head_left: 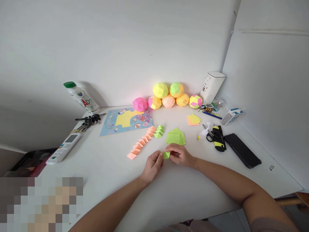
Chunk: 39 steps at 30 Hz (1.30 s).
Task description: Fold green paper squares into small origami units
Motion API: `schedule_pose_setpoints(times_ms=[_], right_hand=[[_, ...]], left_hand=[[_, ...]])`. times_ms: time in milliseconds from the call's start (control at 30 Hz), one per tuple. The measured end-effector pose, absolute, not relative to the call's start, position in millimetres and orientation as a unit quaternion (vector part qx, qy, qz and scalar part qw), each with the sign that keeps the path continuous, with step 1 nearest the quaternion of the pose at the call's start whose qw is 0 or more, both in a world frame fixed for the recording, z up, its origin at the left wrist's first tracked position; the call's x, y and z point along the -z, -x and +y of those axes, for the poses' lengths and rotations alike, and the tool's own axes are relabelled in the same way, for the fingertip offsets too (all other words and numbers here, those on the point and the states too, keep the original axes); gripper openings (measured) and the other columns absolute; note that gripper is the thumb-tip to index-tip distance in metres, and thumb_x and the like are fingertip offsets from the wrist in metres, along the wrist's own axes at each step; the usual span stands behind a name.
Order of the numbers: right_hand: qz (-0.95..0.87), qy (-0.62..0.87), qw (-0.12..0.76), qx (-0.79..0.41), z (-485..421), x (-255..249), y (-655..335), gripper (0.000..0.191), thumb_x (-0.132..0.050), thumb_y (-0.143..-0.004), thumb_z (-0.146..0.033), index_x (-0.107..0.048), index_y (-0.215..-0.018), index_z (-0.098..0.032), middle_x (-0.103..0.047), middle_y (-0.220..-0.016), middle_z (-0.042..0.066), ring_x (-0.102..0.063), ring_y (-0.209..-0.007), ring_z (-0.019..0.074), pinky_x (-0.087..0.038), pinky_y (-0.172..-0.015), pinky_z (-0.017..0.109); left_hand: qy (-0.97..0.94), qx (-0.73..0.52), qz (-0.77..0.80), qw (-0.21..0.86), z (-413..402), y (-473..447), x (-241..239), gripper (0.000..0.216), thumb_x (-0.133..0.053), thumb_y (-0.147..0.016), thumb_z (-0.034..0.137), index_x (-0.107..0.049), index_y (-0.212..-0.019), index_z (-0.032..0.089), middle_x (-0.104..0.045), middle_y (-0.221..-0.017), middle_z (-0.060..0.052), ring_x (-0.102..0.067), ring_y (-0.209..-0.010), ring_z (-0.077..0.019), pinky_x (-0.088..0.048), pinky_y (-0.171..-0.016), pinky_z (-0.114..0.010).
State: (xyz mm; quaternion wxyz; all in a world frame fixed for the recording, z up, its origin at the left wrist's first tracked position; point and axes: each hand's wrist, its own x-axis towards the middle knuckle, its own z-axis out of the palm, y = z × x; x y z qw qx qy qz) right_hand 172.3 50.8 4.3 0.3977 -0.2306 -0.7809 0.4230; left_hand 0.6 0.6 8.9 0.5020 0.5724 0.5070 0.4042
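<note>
Between my two hands is a small folded green paper piece [166, 155], held just above the white table. My left hand [153, 165] pinches its left edge with thumb and fingers. On the other side my right hand [181, 155] grips the right edge, its fingers curled over the top. Just beyond my hands lie loose green paper sheets [175, 136]. A short row of folded green pieces [158, 132] stands to their left. Beside that, a slanting row of folded peach pieces [141, 143] runs toward me.
Faceted paper balls [168, 101] line the wall. A blue printed sheet [109, 121], keys [90, 120], a remote [64, 147] and a bottle [82, 98] are left. To the right lie yellow and orange sheets [193, 119], scissors [210, 137], a cutter [219, 140], a phone [242, 150] and a small box [231, 116].
</note>
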Motion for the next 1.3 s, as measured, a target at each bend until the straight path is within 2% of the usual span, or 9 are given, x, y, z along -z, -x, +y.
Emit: schedule_pose_setpoints(times_ms=[167,333,533,633,767,933,1000,1167,1300], right_hand=[[-0.783,0.253,0.398,-0.406,50,-6,-173,0.014,-0.052,-0.084,-0.022,-0.062,-0.091,-0.015,-0.061,-0.083,0.009,-0.055,-0.062,0.0122,-0.045,-0.051,0.024],[-0.787,0.258,0.407,-0.385,48,-3,-173,0.024,-0.052,-0.083,-0.02,-0.056,-0.106,-0.018,-0.061,-0.09,0.008,-0.054,-0.06,0.0108,-0.046,-0.051,0.024],[-0.825,0.205,0.41,-0.33,50,-3,-173,0.015,-0.05,-0.087,-0.023,-0.063,-0.091,-0.017,-0.064,-0.082,0.009,-0.06,-0.072,0.0161,-0.05,-0.06,0.028],[-0.807,0.249,0.392,-0.364,49,-7,-172,0.017,-0.05,-0.087,-0.027,-0.063,-0.086,-0.016,-0.062,-0.071,0.006,-0.057,-0.058,0.0132,-0.047,-0.053,0.025],[-0.76,0.303,0.338,-0.465,48,-13,-174,0.028,-0.048,-0.089,-0.036,-0.061,-0.078,-0.013,-0.057,-0.063,0.002,-0.052,-0.048,0.0099,-0.042,-0.047,0.022],[-0.735,0.312,0.305,-0.519,50,-14,-175,0.037,-0.046,-0.089,-0.042,-0.059,-0.071,-0.013,-0.052,-0.058,-0.001,-0.051,-0.05,0.0095,-0.042,-0.049,0.022],[-0.719,0.318,0.307,-0.537,50,-13,-176,0.035,-0.049,-0.088,-0.043,-0.061,-0.074,-0.013,-0.053,-0.061,0.0,-0.051,-0.051,0.0093,-0.042,-0.049,0.022],[-0.665,0.344,0.326,-0.577,52,-6,-177,0.035,-0.053,-0.085,-0.043,-0.064,-0.101,-0.014,-0.059,-0.07,0.001,-0.054,-0.05,0.0088,-0.044,-0.048,0.022],[-0.667,0.344,0.327,-0.575,54,-2,-177,0.036,-0.052,-0.086,-0.041,-0.065,-0.105,-0.013,-0.061,-0.069,0.002,-0.055,-0.05,0.0089,-0.044,-0.048,0.022]], left_hand=[[-0.562,-0.396,0.535,0.491,1,0,-7,0.049,-0.032,-0.089,0.054,-0.042,-0.057,0.019,-0.043,-0.052,0.002,-0.038,-0.05,-0.0118,-0.033,-0.052,-0.025],[-0.561,-0.398,0.533,0.493,3,0,-4,0.049,-0.032,-0.089,0.055,-0.044,-0.058,0.019,-0.044,-0.052,0.002,-0.038,-0.05,-0.0116,-0.033,-0.052,-0.024],[-0.558,-0.408,0.529,0.493,3,-1,-5,0.048,-0.034,-0.088,0.055,-0.042,-0.056,0.019,-0.044,-0.052,0.002,-0.04,-0.051,-0.0121,-0.035,-0.052,-0.025],[-0.538,-0.432,0.525,0.498,3,-2,-8,0.044,-0.036,-0.088,0.054,-0.047,-0.064,0.018,-0.048,-0.057,0.002,-0.044,-0.055,-0.0125,-0.038,-0.055,-0.025],[-0.494,-0.465,0.502,0.538,4,-3,-8,0.038,-0.043,-0.085,0.053,-0.054,-0.092,0.017,-0.053,-0.061,0.002,-0.048,-0.055,-0.012,-0.04,-0.053,-0.024],[-0.497,-0.468,0.493,0.539,7,-3,-5,0.037,-0.051,-0.081,0.052,-0.059,-0.084,0.016,-0.053,-0.062,0.001,-0.048,-0.053,-0.0106,-0.041,-0.051,-0.023],[-0.495,-0.47,0.5,0.533,8,-2,-4,0.036,-0.051,-0.081,0.051,-0.06,-0.085,0.016,-0.052,-0.059,0.002,-0.047,-0.052,-0.0105,-0.04,-0.049,-0.023],[-0.503,-0.482,0.5,0.513,9,-1,-4,0.031,-0.053,-0.081,0.045,-0.064,-0.088,0.017,-0.051,-0.057,0.003,-0.047,-0.051,-0.0105,-0.041,-0.05,-0.023],[-0.507,-0.486,0.501,0.506,9,-1,-4,0.03,-0.054,-0.081,0.043,-0.067,-0.093,0.018,-0.053,-0.059,0.002,-0.048,-0.052,-0.0112,-0.042,-0.051,-0.024]])
